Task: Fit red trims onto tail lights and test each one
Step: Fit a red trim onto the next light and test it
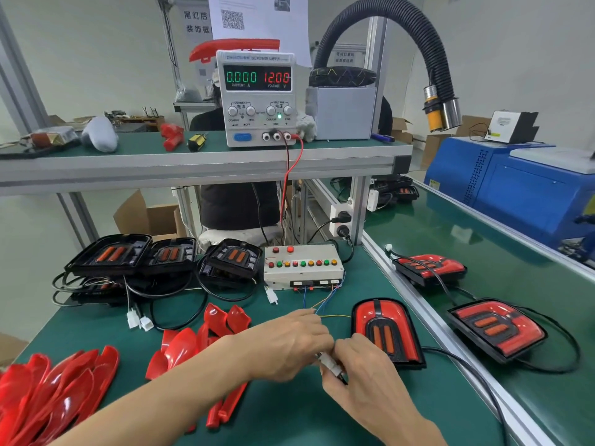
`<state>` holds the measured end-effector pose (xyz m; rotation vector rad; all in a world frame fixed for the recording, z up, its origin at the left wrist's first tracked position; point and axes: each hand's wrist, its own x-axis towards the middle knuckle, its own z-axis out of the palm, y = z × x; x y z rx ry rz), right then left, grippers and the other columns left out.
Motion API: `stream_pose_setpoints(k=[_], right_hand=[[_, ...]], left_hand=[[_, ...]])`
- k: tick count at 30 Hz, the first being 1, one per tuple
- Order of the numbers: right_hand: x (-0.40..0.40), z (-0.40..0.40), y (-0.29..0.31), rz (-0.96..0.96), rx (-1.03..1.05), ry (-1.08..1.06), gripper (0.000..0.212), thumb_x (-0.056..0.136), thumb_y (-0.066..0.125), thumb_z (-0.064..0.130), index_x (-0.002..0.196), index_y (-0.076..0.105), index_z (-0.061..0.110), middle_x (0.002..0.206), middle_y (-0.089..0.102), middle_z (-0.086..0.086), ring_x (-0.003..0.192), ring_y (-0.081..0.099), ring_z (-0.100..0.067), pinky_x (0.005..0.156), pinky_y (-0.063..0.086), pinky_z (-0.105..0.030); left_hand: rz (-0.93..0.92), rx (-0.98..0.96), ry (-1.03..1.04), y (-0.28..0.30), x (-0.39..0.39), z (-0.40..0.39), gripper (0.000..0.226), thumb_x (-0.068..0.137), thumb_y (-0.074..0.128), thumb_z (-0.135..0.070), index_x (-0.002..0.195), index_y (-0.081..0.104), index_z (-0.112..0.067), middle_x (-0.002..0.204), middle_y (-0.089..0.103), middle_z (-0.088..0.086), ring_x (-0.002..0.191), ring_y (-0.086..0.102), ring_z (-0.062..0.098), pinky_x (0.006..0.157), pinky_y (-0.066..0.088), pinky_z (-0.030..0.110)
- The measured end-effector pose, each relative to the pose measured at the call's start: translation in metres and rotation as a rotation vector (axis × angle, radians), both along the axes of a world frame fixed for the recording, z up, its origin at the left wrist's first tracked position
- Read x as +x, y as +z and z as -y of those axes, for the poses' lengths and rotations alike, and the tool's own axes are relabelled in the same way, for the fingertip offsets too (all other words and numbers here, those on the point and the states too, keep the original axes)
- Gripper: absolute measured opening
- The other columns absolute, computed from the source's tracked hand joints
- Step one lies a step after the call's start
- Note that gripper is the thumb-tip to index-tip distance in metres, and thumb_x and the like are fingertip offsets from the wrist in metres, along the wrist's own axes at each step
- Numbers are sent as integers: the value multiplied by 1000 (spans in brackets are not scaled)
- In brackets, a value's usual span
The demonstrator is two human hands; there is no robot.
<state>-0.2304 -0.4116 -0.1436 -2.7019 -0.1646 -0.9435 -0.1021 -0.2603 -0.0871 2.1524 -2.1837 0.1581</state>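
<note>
Both hands meet at the near middle of the green table (322, 420): the left hand (294, 344) curls round thin coloured wires from the test box (302, 267), and the right hand (360, 371) pinches a white connector (330, 365), though blur hides whether the plugs are joined. Just right of them lies a trimmed tail light (386, 333). Red trims (58, 394) heap at near left, untrimmed black tail lights (112, 255) far left. On the shelf, the power supply (257, 98) reads 12.00 volts.
</note>
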Motion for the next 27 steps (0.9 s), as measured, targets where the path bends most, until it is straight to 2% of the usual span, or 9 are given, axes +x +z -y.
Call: stream_pose_setpoints(k=[2,6,9,11,13,15,17,20,27], right_hand=[[0,0,1,-26,5,-8,29,77,72,26,65,47,17,60,43,6,60,41,-13,52,34,-25],[-1,2,2,-63,-3,6,32,79,77,24,67,49,17,62,46,6,61,43,-13,54,34,-23],[-4,2,3,-88,0,-3,25,86,65,37,72,54,19,66,52,9,62,48,-11,53,39,-23],[-7,2,3,-106,31,-7,26,88,56,44,77,58,21,70,56,12,65,51,-10,53,43,-23],[-9,2,3,-120,64,-10,27,89,54,46,80,61,21,73,57,12,68,53,-11,55,46,-26],[-9,1,2,-119,57,-18,26,88,55,45,79,61,21,72,57,11,67,54,-11,54,47,-27],[-10,1,2,-109,22,-30,23,87,65,41,75,60,22,68,55,12,63,53,-11,52,45,-26],[-10,1,-1,-98,4,-37,28,78,81,32,70,57,20,64,52,10,59,51,-12,49,42,-26],[-4,-1,-7,-9,-31,-31,33,73,90,26,70,58,18,64,51,9,58,49,-13,51,37,-24]], left_hand=[[23,5,17,0,0,0,7,97,50,-11,91,53,-13,93,58,4,92,49,25,100,40,39],[30,31,41,1,0,3,10,98,51,-11,91,56,-9,92,59,8,90,50,28,99,40,41],[9,41,121,-2,4,0,17,100,55,-23,111,61,-11,106,63,5,105,52,25,120,24,39],[-12,55,178,1,8,-3,27,100,59,-32,121,61,-16,115,64,1,114,51,21,124,13,35],[19,80,180,4,8,-4,27,100,58,-35,120,63,-19,114,65,-1,115,52,20,124,13,35],[41,88,147,7,7,-4,24,99,59,-32,116,66,-17,109,68,1,109,54,22,118,25,35],[20,70,109,7,4,-2,21,99,61,-26,109,69,-10,100,70,6,99,55,28,99,39,38],[-71,48,66,8,3,-3,17,97,62,-18,103,70,-4,91,69,12,91,54,32,81,41,39],[-40,36,-54,12,11,-2,20,98,58,-11,81,62,-3,74,60,14,75,49,34,72,46,48]])
